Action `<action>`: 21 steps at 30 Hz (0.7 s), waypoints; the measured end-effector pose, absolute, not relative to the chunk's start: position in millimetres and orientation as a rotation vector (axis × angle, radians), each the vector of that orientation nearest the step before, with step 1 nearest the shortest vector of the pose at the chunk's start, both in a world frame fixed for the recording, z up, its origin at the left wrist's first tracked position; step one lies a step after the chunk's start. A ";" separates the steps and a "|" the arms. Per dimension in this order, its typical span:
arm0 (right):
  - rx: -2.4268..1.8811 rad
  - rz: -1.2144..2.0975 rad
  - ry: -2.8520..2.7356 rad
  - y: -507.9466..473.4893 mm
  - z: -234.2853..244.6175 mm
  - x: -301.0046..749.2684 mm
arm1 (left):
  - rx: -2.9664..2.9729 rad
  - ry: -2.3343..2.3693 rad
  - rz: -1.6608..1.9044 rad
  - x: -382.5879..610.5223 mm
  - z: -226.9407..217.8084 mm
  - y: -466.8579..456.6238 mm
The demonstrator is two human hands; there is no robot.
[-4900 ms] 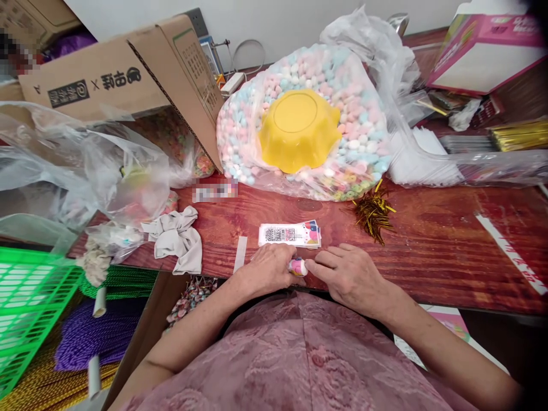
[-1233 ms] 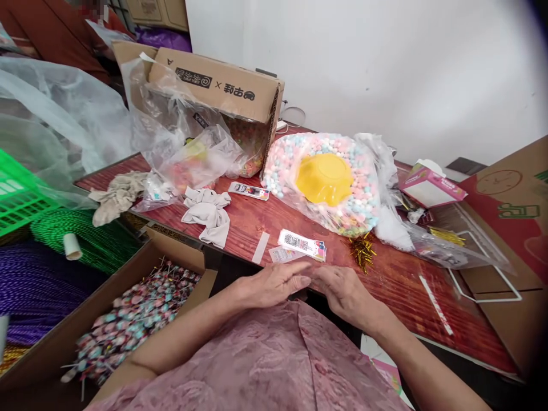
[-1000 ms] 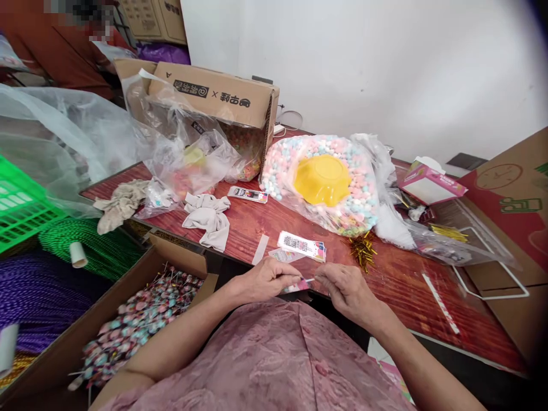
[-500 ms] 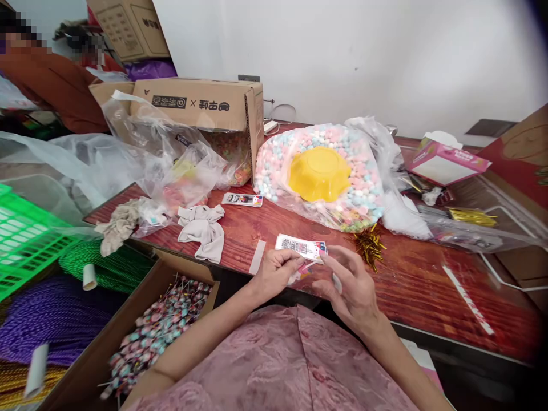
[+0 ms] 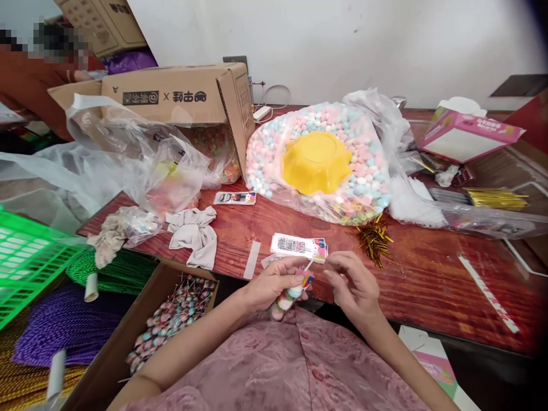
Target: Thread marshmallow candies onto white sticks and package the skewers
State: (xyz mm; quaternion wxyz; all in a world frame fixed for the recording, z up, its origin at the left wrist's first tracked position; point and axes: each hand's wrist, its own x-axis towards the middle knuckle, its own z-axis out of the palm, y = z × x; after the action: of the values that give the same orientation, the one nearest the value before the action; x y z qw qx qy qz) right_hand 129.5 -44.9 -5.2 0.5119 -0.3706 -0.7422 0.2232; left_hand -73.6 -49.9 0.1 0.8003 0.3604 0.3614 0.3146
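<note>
My left hand (image 5: 272, 282) is closed around a wrapped marshmallow stick (image 5: 283, 301), its pastel candies hanging low and its white stick pointing up to the right. A small printed card shows at the candy's top, by my thumb. Just right of the stick, my right hand (image 5: 355, 285) has its thumb and fingertips pinched together. What they hold, if anything, is too small to make out. Beyond both hands lies a stack of printed cards (image 5: 291, 245) on the table. A loose bunch of gold twist ties (image 5: 373, 240) is to the right of the cards.
A yellow bowl (image 5: 317, 162) rests upside down on a big bag of marshmallows (image 5: 263, 154). A cardboard box (image 5: 171, 94) stands behind left. Below the table's left edge, a carton holds many wrapped candy sticks (image 5: 171, 319). A green basket (image 5: 29, 257) and a grey cloth (image 5: 194, 231) are nearby.
The candy stick has tilted into view in my left hand, which has drawn closer to me. My right hand's spread fingers have come together beside the stick. The view has shifted slightly.
</note>
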 end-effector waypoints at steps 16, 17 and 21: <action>-1.004 1.385 -1.209 -45.7 -6.7 108.5 | 1.057 0.681 0.268 -78.5 -0.2 -39.4; -1.008 1.385 -1.178 -43.5 -10.4 105.0 | 1.172 0.732 0.267 -78.5 1.2 -36.4; -1.049 1.231 -1.142 -36.4 -20.5 96.7 | 1.511 0.932 0.375 -76.0 5.2 -26.1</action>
State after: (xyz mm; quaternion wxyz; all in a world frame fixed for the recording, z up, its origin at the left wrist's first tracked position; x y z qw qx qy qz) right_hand 96.7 -36.4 -20.5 0.5487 -0.4428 -0.4823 0.5199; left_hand -76.0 -26.1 5.2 0.6160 0.6560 0.4046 0.1630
